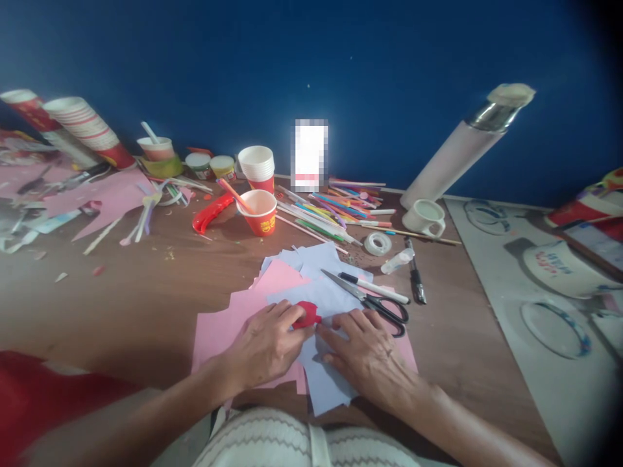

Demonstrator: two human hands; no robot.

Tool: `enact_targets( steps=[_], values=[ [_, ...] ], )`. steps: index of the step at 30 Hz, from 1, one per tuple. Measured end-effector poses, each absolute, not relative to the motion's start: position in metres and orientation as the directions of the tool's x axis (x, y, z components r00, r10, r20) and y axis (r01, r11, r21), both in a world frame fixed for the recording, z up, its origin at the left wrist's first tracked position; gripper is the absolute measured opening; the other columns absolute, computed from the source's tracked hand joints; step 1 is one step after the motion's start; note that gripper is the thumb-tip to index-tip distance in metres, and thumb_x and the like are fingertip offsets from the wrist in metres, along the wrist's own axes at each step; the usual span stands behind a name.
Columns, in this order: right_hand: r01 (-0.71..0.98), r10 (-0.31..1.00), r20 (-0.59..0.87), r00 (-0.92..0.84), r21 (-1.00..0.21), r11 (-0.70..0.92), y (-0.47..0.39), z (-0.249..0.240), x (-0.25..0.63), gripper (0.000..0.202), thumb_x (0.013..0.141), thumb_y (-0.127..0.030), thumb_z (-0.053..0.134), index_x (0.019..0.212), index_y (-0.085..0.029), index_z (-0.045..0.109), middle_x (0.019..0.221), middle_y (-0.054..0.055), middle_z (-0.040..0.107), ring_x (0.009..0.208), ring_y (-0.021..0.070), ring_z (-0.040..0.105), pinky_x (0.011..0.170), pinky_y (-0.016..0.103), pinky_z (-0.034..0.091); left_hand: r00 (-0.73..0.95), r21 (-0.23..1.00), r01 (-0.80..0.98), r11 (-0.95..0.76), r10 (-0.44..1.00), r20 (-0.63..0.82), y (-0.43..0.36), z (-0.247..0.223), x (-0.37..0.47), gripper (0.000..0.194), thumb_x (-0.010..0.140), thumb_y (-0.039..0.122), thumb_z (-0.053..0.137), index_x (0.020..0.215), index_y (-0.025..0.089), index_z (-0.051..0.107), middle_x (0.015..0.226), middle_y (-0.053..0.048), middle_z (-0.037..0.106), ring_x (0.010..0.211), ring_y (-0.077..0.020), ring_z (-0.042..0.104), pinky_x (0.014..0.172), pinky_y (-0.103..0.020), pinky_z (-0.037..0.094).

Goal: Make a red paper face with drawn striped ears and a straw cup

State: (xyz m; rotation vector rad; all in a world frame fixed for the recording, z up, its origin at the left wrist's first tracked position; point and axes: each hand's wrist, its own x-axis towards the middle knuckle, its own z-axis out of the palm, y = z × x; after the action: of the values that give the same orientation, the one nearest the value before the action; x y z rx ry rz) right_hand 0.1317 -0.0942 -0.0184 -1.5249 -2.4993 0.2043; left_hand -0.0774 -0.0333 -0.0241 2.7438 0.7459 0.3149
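Observation:
My left hand has its fingers closed on a small red piece, pressed low over the paper; whether it is paper or modelling clay I cannot tell. My right hand lies with fingers stretched out on light blue paper, its index finger close to the narrow end of the red piece. Pink paper sheets spread beneath both hands. Beyond the right hand lie scissors with black handles and a white pen with a black cap.
A red paper cup stands before stacked cups. Colourful straws and sticks lie behind the paper. At right are a tape roll, a black pen, a white mug and a tall flask. Pink scraps lie left.

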Motion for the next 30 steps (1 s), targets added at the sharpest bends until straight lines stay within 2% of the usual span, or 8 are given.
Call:
enact_targets(
  steps=[2,5,8,12,16,24,30],
  values=[
    [0.858,0.887,0.104,-0.451,-0.223,0.462,-0.094,-0.019,0.131,0.027,0.084,-0.033,0.063,0.110,-0.025,0.062,0.095,0.005,0.063,0.087,0.0240,0.052,0.079,0.039,0.032,0.827,0.389,0.455,-0.801,0.542,0.149,-0.033,-0.022,-0.079,0.022,0.091,0.015,0.042,0.093,0.019,0.063,0.096,-0.007,0.056,0.083,-0.0182,0.050,0.070,-0.031,0.044],
    [0.844,0.889,0.126,-0.441,-0.278,0.458,-0.091,-0.020,0.133,0.022,0.086,-0.031,0.060,0.107,-0.024,0.063,0.096,0.005,0.063,0.086,0.0235,0.052,0.078,0.039,0.033,0.776,0.468,0.490,-0.736,0.613,0.151,-0.029,-0.017,-0.081,0.021,0.092,0.015,0.042,0.100,0.020,0.061,0.099,-0.005,0.058,0.087,-0.0161,0.053,0.074,-0.029,0.046],
    [0.803,0.882,0.210,-0.423,-0.365,0.472,-0.088,-0.019,0.138,0.020,0.089,-0.027,0.054,0.107,-0.023,0.063,0.095,0.005,0.063,0.085,0.0220,0.052,0.075,0.036,0.034,0.693,0.427,0.600,-0.677,0.706,0.144,-0.020,-0.011,-0.082,0.018,0.092,0.020,0.046,0.104,0.021,0.059,0.100,-0.005,0.059,0.093,-0.0182,0.054,0.081,-0.033,0.045],
    [0.784,0.885,0.292,-0.363,-0.419,0.459,-0.084,-0.016,0.146,0.022,0.092,-0.026,0.050,0.108,-0.019,0.063,0.094,0.007,0.063,0.083,0.0211,0.053,0.074,0.034,0.035,0.639,0.357,0.697,-0.621,0.765,0.084,-0.010,-0.010,-0.080,0.016,0.088,0.029,0.055,0.101,0.020,0.060,0.097,-0.005,0.060,0.094,-0.0218,0.055,0.085,-0.039,0.044],
    [0.781,0.889,0.302,-0.344,-0.433,0.450,-0.084,-0.020,0.150,0.020,0.090,-0.020,0.051,0.106,-0.018,0.063,0.094,0.007,0.064,0.083,0.0214,0.054,0.072,0.034,0.035,0.605,0.361,0.743,-0.564,0.796,-0.001,-0.007,-0.014,-0.075,0.019,0.082,0.032,0.062,0.095,0.019,0.059,0.094,-0.004,0.061,0.092,-0.0228,0.056,0.082,-0.037,0.044],
    [0.776,0.887,0.326,-0.328,-0.443,0.449,-0.083,-0.023,0.152,0.023,0.088,-0.018,0.053,0.110,-0.018,0.061,0.095,0.007,0.065,0.085,0.0229,0.056,0.074,0.035,0.035,0.570,0.396,0.773,-0.496,0.816,-0.091,0.001,-0.014,-0.066,0.010,0.082,0.030,0.060,0.080,0.021,0.059,0.083,-0.001,0.063,0.084,-0.0220,0.058,0.079,-0.037,0.038],
    [0.774,0.885,0.340,-0.319,-0.445,0.450,-0.082,-0.021,0.155,0.024,0.087,-0.018,0.055,0.110,-0.019,0.060,0.096,0.006,0.066,0.089,0.0228,0.057,0.080,0.037,0.036,0.585,0.403,0.761,-0.508,0.807,-0.086,0.000,-0.013,-0.061,0.013,0.078,0.032,0.063,0.084,0.021,0.059,0.086,-0.002,0.063,0.084,-0.0225,0.058,0.075,-0.035,0.037]
  ],
)
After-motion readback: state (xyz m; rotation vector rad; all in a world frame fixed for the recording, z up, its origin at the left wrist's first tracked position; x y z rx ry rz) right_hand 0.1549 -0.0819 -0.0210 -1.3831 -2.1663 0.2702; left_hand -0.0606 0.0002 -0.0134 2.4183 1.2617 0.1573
